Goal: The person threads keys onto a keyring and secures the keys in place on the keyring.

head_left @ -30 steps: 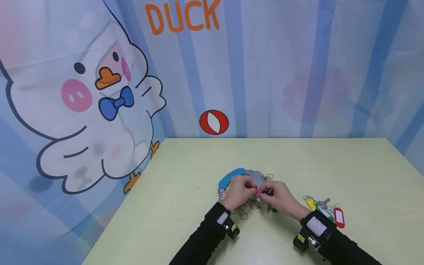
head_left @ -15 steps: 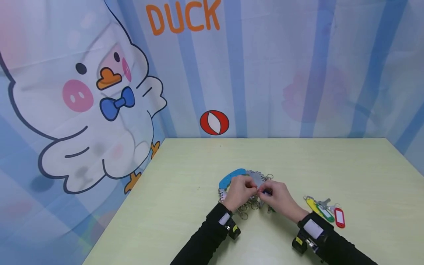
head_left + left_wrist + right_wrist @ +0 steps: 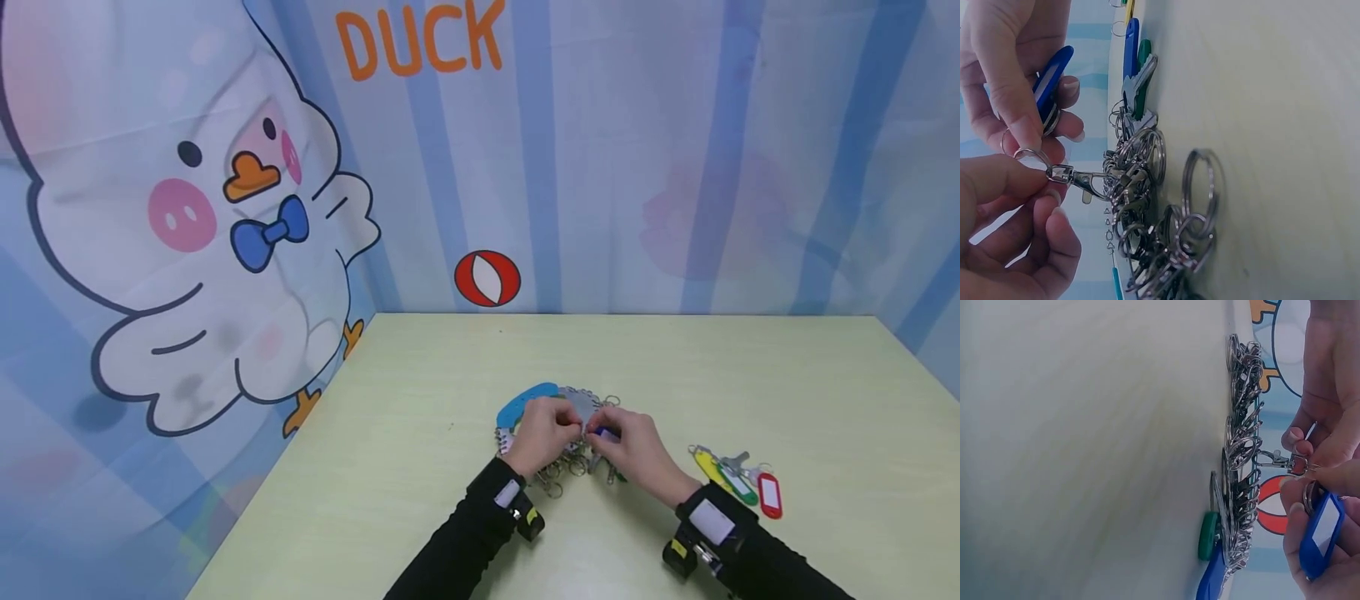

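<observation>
left hand (image 3: 542, 437) pinches clasp (image 3: 1079, 179) | right hand (image 3: 636, 450), seemingly, blue tag (image 3: 1314, 556) | hiding some rings (image 3: 1136, 178) | red tag (image 3: 770, 497) aside

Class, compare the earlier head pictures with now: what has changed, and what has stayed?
The right wristband has shifted slightly toward the person's left, uncovering more of the green tag beside it. No new hold or release shows. The left hand and right hand stay close together above the metal rings; the yellow tag and red tag lie where they were.

A white-labelled blue plastic key tag (image 3: 1325, 532) is held tilted just beside a silver metal swivel clasp (image 3: 1075, 178), itself standing up from a crowded cluster of shiny metal rings (image 3: 1141, 175).
</observation>
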The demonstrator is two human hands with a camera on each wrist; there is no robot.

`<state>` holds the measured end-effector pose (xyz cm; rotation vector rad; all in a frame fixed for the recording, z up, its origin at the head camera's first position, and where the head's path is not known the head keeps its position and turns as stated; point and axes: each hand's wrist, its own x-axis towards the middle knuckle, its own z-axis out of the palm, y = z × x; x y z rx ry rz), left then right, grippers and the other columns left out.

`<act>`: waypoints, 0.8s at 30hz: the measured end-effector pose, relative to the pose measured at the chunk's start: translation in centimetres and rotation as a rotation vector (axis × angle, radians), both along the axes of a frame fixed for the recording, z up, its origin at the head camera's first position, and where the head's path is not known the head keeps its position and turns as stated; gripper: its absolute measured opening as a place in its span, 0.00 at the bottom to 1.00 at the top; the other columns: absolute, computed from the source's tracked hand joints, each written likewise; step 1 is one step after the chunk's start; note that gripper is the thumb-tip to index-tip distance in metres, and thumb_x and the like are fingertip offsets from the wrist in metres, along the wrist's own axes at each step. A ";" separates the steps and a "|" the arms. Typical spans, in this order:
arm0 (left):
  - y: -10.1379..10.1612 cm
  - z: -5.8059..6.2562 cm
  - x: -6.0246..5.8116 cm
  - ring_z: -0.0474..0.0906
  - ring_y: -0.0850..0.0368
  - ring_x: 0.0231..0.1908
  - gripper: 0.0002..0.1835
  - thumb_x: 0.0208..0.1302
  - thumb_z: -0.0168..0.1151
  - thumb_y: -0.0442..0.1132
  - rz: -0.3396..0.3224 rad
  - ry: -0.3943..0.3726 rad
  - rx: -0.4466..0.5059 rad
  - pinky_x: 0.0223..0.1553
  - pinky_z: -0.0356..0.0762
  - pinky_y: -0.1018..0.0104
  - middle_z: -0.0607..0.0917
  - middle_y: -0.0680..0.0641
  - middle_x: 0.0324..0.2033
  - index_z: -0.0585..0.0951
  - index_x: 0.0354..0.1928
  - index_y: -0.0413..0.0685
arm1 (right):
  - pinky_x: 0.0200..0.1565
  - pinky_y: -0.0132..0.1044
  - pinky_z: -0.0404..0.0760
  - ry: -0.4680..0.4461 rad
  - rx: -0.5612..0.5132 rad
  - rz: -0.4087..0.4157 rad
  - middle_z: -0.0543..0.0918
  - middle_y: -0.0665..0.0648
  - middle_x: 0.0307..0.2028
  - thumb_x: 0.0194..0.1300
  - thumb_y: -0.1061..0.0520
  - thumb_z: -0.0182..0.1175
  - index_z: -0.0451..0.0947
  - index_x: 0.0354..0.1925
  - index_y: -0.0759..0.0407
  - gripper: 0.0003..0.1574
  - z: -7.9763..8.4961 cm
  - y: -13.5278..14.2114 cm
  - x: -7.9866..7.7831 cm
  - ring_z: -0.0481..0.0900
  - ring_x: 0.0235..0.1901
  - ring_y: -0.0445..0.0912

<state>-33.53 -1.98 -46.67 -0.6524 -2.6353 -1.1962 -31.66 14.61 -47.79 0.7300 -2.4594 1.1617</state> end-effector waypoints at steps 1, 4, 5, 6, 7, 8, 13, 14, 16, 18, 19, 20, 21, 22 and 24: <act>0.0 0.0 0.0 0.72 0.70 0.25 0.06 0.59 0.65 0.31 -0.001 -0.004 0.003 0.27 0.70 0.80 0.85 0.47 0.25 0.85 0.25 0.42 | 0.34 0.30 0.78 -0.002 0.001 0.007 0.86 0.53 0.30 0.57 0.66 0.66 0.78 0.31 0.58 0.07 0.0 0.0 0.0 0.81 0.30 0.40; 0.0 0.0 0.0 0.72 0.71 0.25 0.06 0.59 0.65 0.30 -0.002 -0.010 0.006 0.27 0.70 0.80 0.86 0.47 0.25 0.85 0.26 0.42 | 0.35 0.31 0.80 -0.010 -0.002 0.029 0.86 0.54 0.31 0.57 0.66 0.66 0.76 0.32 0.58 0.08 0.0 0.1 -0.1 0.85 0.33 0.45; 0.0 0.0 -0.1 0.72 0.71 0.25 0.05 0.59 0.65 0.30 -0.003 -0.010 0.006 0.27 0.70 0.80 0.86 0.47 0.25 0.85 0.26 0.42 | 0.35 0.31 0.80 -0.015 -0.007 0.037 0.86 0.55 0.32 0.57 0.67 0.66 0.74 0.33 0.59 0.09 0.0 0.2 -0.1 0.86 0.34 0.48; 0.0 0.0 -0.1 0.72 0.71 0.25 0.05 0.59 0.65 0.30 -0.005 -0.008 0.005 0.27 0.71 0.80 0.86 0.47 0.25 0.85 0.26 0.41 | 0.34 0.31 0.80 -0.025 -0.015 0.046 0.86 0.57 0.33 0.58 0.67 0.65 0.73 0.34 0.59 0.10 -0.1 0.2 -0.1 0.86 0.35 0.50; 0.0 -0.1 -0.1 0.72 0.71 0.25 0.05 0.59 0.65 0.30 -0.006 -0.005 0.001 0.27 0.71 0.80 0.86 0.47 0.25 0.85 0.27 0.41 | 0.34 0.31 0.79 -0.031 -0.017 0.052 0.87 0.58 0.34 0.58 0.67 0.65 0.72 0.34 0.59 0.10 -0.1 0.3 -0.2 0.87 0.36 0.51; 0.0 -0.1 -0.1 0.73 0.71 0.25 0.05 0.59 0.64 0.30 -0.007 -0.004 0.000 0.27 0.71 0.80 0.86 0.47 0.26 0.85 0.27 0.41 | 0.34 0.31 0.79 -0.033 -0.018 0.056 0.87 0.58 0.34 0.58 0.67 0.65 0.72 0.34 0.59 0.10 -0.1 0.3 -0.2 0.87 0.36 0.52; -0.1 -0.1 -0.3 0.73 0.70 0.25 0.04 0.58 0.64 0.29 -0.012 -0.029 0.021 0.27 0.72 0.80 0.87 0.46 0.27 0.86 0.29 0.39 | 0.34 0.30 0.78 -0.001 0.006 0.060 0.86 0.52 0.31 0.58 0.67 0.65 0.73 0.30 0.55 0.11 -0.1 0.5 -0.3 0.84 0.33 0.43; -0.1 0.0 -0.3 0.73 0.70 0.24 0.04 0.58 0.64 0.28 -0.010 -0.049 0.037 0.26 0.71 0.79 0.86 0.46 0.27 0.86 0.29 0.38 | 0.34 0.30 0.77 0.004 0.015 0.064 0.86 0.52 0.30 0.57 0.67 0.66 0.74 0.29 0.55 0.11 0.0 0.5 -0.3 0.82 0.32 0.41; -0.1 0.0 -0.4 0.71 0.70 0.22 0.04 0.58 0.63 0.28 0.000 -0.091 0.073 0.24 0.70 0.78 0.86 0.46 0.27 0.86 0.30 0.37 | 0.33 0.29 0.77 0.011 0.032 0.077 0.85 0.51 0.29 0.56 0.68 0.66 0.75 0.28 0.54 0.11 0.0 0.6 -0.3 0.79 0.31 0.36; -0.2 0.0 -0.5 0.70 0.69 0.21 0.04 0.58 0.63 0.28 0.010 -0.128 0.104 0.23 0.68 0.77 0.85 0.46 0.27 0.86 0.30 0.37 | 0.31 0.28 0.76 0.005 0.047 0.089 0.84 0.52 0.30 0.57 0.67 0.66 0.76 0.27 0.54 0.11 0.0 0.7 -0.3 0.77 0.30 0.34; -0.2 0.0 -0.6 0.70 0.69 0.21 0.04 0.58 0.63 0.28 0.014 -0.139 0.113 0.23 0.68 0.76 0.85 0.46 0.27 0.86 0.29 0.38 | 0.30 0.28 0.75 -0.008 0.053 0.094 0.84 0.53 0.29 0.57 0.67 0.66 0.76 0.27 0.54 0.10 0.0 0.7 -0.3 0.75 0.29 0.34; -0.2 -0.1 -0.6 0.69 0.68 0.20 0.04 0.58 0.63 0.29 0.017 -0.148 0.113 0.23 0.68 0.76 0.85 0.47 0.27 0.85 0.29 0.39 | 0.28 0.28 0.74 -0.027 0.052 0.098 0.83 0.53 0.29 0.58 0.66 0.65 0.75 0.27 0.54 0.10 0.1 0.7 -0.3 0.73 0.27 0.33; -0.3 0.0 -0.6 0.70 0.68 0.21 0.04 0.58 0.63 0.29 0.016 -0.145 0.098 0.23 0.68 0.76 0.85 0.47 0.27 0.85 0.30 0.39 | 0.27 0.27 0.73 -0.044 0.050 0.097 0.83 0.52 0.28 0.59 0.65 0.65 0.74 0.28 0.54 0.10 0.1 0.6 -0.3 0.72 0.26 0.33; -0.3 -0.1 -0.5 0.70 0.68 0.22 0.03 0.59 0.63 0.30 0.011 -0.134 0.072 0.24 0.69 0.76 0.85 0.47 0.27 0.85 0.30 0.40 | 0.27 0.27 0.72 -0.060 0.041 0.091 0.82 0.52 0.28 0.60 0.64 0.65 0.74 0.28 0.54 0.09 0.1 0.7 -0.4 0.72 0.25 0.33; -0.3 0.1 -0.3 0.72 0.68 0.25 0.03 0.61 0.63 0.32 -0.010 -0.103 0.015 0.27 0.71 0.76 0.85 0.48 0.29 0.84 0.34 0.42 | 0.26 0.27 0.70 -0.088 0.021 0.083 0.81 0.51 0.27 0.61 0.62 0.64 0.73 0.29 0.55 0.09 0.2 0.7 -0.5 0.70 0.24 0.33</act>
